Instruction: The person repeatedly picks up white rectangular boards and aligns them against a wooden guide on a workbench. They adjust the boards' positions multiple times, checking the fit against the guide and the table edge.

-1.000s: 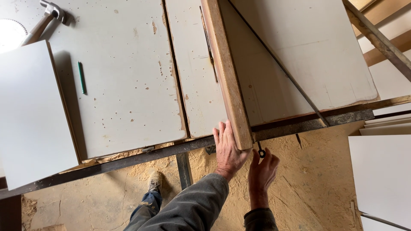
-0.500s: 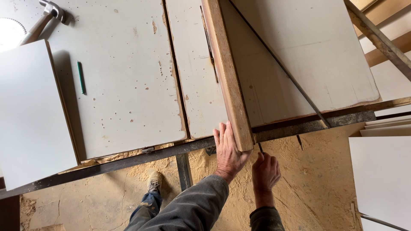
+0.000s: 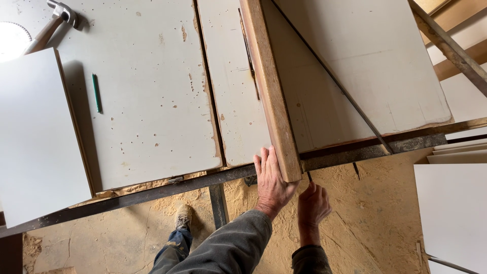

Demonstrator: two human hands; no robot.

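- your left hand [image 3: 273, 182] lay flat against the near end of the wooden batten [image 3: 270, 91], fingers [image 3: 265, 161] straight and close together, pressed along its left face; nothing was gripped, the palm simply bore on the wood.
- your right hand [image 3: 312, 205] sat lower, just beside and below that same end, under the edge of the counter [image 3: 152, 116]. its fingers were curled in around something thin and dark near the metal rail [image 3: 355, 152]; you could not tell from this view what it was or whether they had truly closed on it.
- the batten's end lay directly to the right of your left fingertips, touching them, and above your right hand. the left hand was the nearer of the two.
- the batten's long axis ran away from you, from the near counter edge up and slightly to the left toward the top of the view, so its near end pointed back at your arms.
- it rested on the pale, pitted counter boards, crossing the seam between two of them, with a thin dark rod [image 3: 329, 76] running diagonally just to its right.
- farther out on the left, well apart from both hands, lay a green pencil [image 3: 96, 93], a hammer [image 3: 58, 18] and a white panel [image 3: 38, 137].
- below the counter edge, sawdust covered the floor [image 3: 385, 213], and your shoe [image 3: 183, 217] stood beside a metal leg.
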